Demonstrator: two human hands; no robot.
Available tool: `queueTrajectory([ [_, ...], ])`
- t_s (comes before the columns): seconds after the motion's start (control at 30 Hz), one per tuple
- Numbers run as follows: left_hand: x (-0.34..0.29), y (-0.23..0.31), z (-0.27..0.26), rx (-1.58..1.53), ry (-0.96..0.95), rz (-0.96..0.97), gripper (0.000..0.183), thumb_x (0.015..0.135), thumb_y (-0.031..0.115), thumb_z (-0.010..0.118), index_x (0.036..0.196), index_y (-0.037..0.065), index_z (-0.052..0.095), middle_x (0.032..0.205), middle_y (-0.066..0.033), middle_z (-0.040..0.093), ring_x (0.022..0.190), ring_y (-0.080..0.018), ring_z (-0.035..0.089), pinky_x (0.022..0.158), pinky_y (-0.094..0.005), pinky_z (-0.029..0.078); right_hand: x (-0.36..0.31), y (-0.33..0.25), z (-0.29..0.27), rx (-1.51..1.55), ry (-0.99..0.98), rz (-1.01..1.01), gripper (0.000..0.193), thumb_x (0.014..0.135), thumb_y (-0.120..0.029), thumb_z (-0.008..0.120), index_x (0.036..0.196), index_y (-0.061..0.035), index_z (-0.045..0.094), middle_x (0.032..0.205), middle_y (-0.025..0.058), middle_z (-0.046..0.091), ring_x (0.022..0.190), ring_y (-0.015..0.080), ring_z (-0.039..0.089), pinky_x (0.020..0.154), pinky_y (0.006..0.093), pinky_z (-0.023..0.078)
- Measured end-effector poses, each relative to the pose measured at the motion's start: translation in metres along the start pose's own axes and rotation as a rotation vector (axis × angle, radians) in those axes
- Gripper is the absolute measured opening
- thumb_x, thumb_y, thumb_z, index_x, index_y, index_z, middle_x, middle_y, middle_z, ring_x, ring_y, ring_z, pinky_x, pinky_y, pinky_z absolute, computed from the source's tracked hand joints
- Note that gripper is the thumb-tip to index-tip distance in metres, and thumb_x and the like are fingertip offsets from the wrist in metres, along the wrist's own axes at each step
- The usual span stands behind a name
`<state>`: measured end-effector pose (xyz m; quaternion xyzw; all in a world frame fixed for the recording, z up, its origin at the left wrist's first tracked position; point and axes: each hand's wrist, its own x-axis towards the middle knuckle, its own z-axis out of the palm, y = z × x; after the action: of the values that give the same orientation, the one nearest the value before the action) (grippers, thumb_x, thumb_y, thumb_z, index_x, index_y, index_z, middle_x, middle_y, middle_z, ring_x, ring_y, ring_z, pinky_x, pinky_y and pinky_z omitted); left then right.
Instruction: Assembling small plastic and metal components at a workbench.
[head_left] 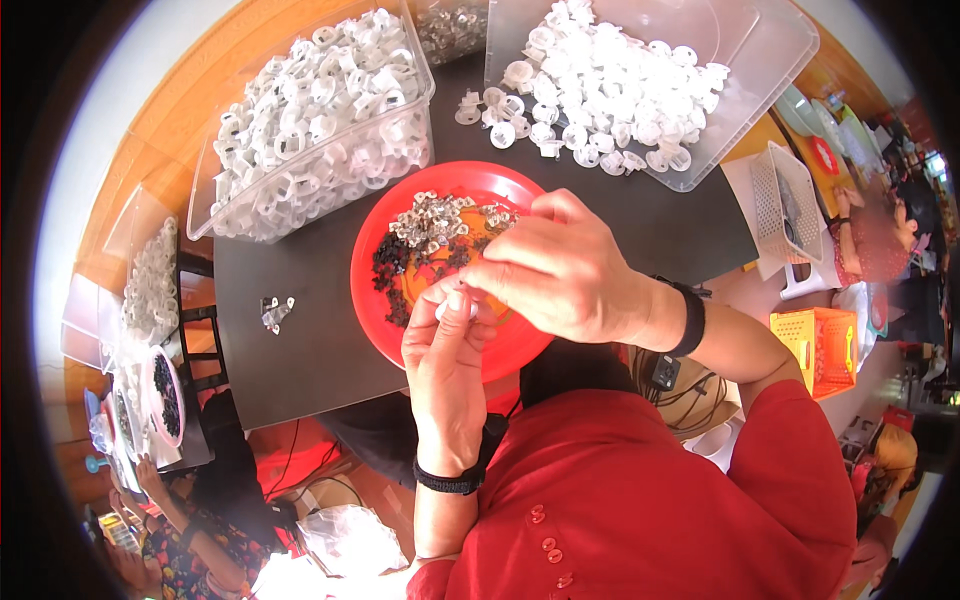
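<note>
Over a red round plate (362,275) my two hands meet. My left hand (445,350) is closed, thumb pressed against fingers, on a small white plastic part (441,309). My right hand (570,270) reaches in from the right, its thumb and fingers pinched together right at that part; whatever is between them is too small to make out. On the plate lie a heap of small metal pieces (430,220) and, left of it, small black pieces (391,258). My right hand hides some of the plate's contents.
A clear bin (432,92) full of white ring-shaped parts stands at the far left. Another clear bin (755,60) lies tipped at the far right, white round parts (600,85) spilling onto the dark table (300,365). A few metal pieces (277,314) lie left. Other people sit on both sides.
</note>
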<state>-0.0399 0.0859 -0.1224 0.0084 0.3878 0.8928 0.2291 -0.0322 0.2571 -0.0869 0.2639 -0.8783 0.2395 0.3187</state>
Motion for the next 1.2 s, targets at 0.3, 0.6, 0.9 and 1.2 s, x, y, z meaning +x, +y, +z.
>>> queueTrajectory([
  [0.3, 0.001, 0.001, 0.001, -0.037, 0.072, -0.032, 0.010, 0.095, 0.010, 0.059, 0.102, 0.005, 0.063, 0.089, 0.0008, 0.062, 0.078, -0.0066, 0.056, 0.072, -0.0208, 0.045, 0.000, -0.009, 0.002, 0.065, -0.032, 0.113, 0.015, 0.077, -0.005, 0.070, 0.091, -0.0109, 0.070, 0.075, -0.0014, 0.061, 0.070, 0.0160, 0.060, 0.072, 0.0320, 0.045],
  [0.6, 0.001, 0.006, -0.010, 0.154, -0.032, -0.023, 0.013, 0.095, 0.010, 0.059, 0.106, 0.004, 0.063, 0.096, -0.0031, 0.064, 0.084, -0.0095, 0.058, 0.081, -0.0238, 0.048, 0.019, 0.020, -0.007, 0.284, -0.256, -0.001, 0.007, 0.083, -0.010, 0.067, 0.090, -0.0073, 0.066, 0.083, 0.0047, 0.060, 0.076, 0.0247, 0.060, 0.071, 0.0368, 0.047],
  [0.9, 0.003, 0.009, -0.016, 0.124, -0.082, -0.096, 0.012, 0.093, 0.010, 0.062, 0.103, 0.002, 0.061, 0.095, -0.0027, 0.063, 0.083, -0.0099, 0.056, 0.081, -0.0242, 0.046, 0.034, 0.029, -0.012, 0.347, -0.391, -0.162, 0.009, 0.086, -0.013, 0.062, 0.082, -0.0042, 0.062, 0.076, 0.0062, 0.057, 0.071, 0.0245, 0.058, 0.070, 0.0368, 0.044],
  [1.2, 0.003, 0.007, -0.044, 0.213, -0.110, -0.040, 0.029, 0.095, 0.009, 0.053, 0.120, -0.006, 0.053, 0.110, -0.0097, 0.061, 0.103, -0.0177, 0.057, 0.095, -0.0338, 0.047, 0.030, 0.034, 0.007, 0.297, -0.239, -0.371, 0.023, 0.083, -0.023, 0.058, 0.070, -0.0037, 0.056, 0.068, 0.0070, 0.058, 0.059, 0.0279, 0.060, 0.059, 0.0417, 0.044],
])
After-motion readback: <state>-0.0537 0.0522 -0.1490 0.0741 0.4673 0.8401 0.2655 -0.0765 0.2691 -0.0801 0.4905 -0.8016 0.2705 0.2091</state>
